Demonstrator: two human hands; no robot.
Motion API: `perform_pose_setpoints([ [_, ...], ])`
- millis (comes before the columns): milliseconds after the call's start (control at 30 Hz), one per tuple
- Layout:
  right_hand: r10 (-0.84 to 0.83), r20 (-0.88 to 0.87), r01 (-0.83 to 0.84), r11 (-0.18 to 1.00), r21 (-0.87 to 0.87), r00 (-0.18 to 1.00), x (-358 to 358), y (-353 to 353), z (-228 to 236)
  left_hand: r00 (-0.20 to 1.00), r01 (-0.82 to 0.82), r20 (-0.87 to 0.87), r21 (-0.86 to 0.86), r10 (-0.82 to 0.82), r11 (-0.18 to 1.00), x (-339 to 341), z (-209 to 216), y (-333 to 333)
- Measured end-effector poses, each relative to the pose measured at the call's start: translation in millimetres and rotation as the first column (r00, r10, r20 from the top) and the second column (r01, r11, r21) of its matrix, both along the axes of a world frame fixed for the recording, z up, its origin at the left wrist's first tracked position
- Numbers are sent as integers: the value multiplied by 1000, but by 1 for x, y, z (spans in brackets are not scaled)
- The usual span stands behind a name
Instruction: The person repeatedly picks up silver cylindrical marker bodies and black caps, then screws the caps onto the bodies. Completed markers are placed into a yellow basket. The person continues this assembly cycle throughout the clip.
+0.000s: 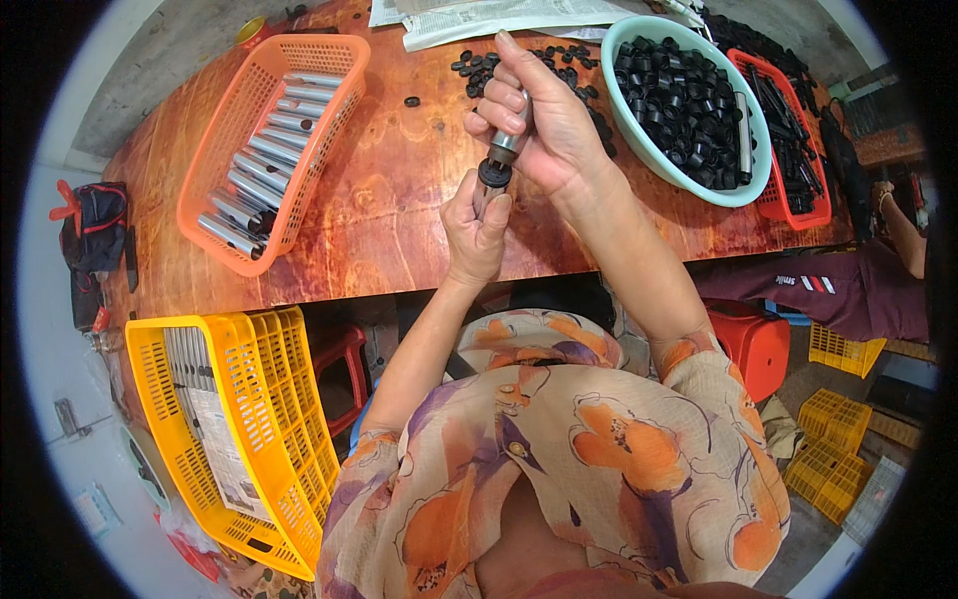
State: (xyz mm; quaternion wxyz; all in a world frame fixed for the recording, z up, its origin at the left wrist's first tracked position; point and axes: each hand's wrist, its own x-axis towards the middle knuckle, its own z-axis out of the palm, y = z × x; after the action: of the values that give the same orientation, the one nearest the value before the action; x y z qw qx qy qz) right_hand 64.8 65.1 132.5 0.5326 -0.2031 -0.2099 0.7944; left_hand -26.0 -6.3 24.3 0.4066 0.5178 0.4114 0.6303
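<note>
Above the table's near edge, my left hand (479, 228) grips a small shiny metal piece whose upper end carries a black round cap (494, 174). My right hand (544, 120) is wrapped round a silver metal tube (509, 142), its darker lower end pointing down at the cap. The two pieces meet or nearly meet; I cannot tell whether they touch. My fingers hide most of both. Loose black caps (481, 75) lie scattered on the wooden table (399, 200) beyond my hands.
An orange basket (274, 255) of silver tubes stands at left. At right are a pale green basin (639, 150) of black caps and a red basket (798, 218) of black parts. Newspapers (449, 28) lie far. A yellow crate (269, 399) stands lower left; another person's leg (848, 290) shows right.
</note>
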Motion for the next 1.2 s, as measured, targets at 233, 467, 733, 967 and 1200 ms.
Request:
perform_pose_setpoints([
  [233,-28,3,28,998,52,1000,2,2,1,999,0,-33,3,0,1000,-1,-1,2],
  [467,-39,46,35,997,75,998,2,1,2,999,18,-28,-34,-19,999,1,1,1],
  [733,-104,174,71,980,186,979,0,-2,6,999,-5,-41,-7,4,1000,2,4,3],
  [967,-205,242,118,937,328,948,-7,-11,13,999,-23,-47,-22,22,1000,3,2,4],
  [1200,-176,209,68,897,438,962,-7,-9,7,998,-22,-50,29,24,999,1,-2,5],
])
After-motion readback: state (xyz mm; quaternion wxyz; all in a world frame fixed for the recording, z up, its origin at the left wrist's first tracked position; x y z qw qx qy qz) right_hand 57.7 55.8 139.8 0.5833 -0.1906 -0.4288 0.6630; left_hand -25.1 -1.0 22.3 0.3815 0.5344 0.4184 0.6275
